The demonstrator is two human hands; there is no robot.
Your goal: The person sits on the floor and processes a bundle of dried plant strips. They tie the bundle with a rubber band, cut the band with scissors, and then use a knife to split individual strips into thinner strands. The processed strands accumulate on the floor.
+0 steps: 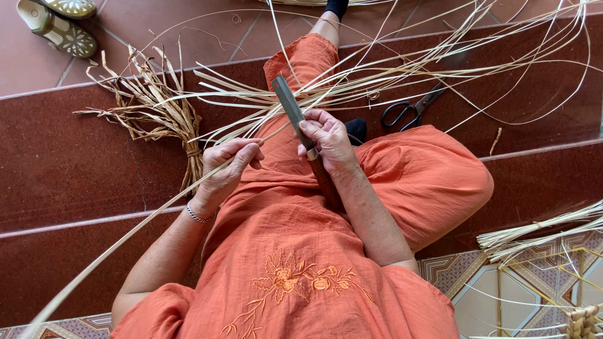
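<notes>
Between the two sets of fingers runs a long, flat, pale strip of split cane, slanting from the lower left corner of the view up toward the blade. Left hand: fingers curled and pressed together, pinching the strip against the thumb, with a thin silver bracelet at the wrist. Right hand: fingers wrapped tight around the dark wooden handle of a long, straight grey steel knife, whose blade rises past the fingertips and away from the body; the strip meets the blade just below those fingertips. Beyond both hands, a loose fan of similar pale cane strips spreads across the lap and the dark red step. Left of the left fingers lies a tied bundle of dry, curled tan shavings. Right of the right fingers, well apart, rests a pair of black-handled scissors on the red step. Both forearms rest over orange, flower-embroidered cotton clothing. Far beyond the left fingers, a pair of patterned sandals sits on the tiled floor.
</notes>
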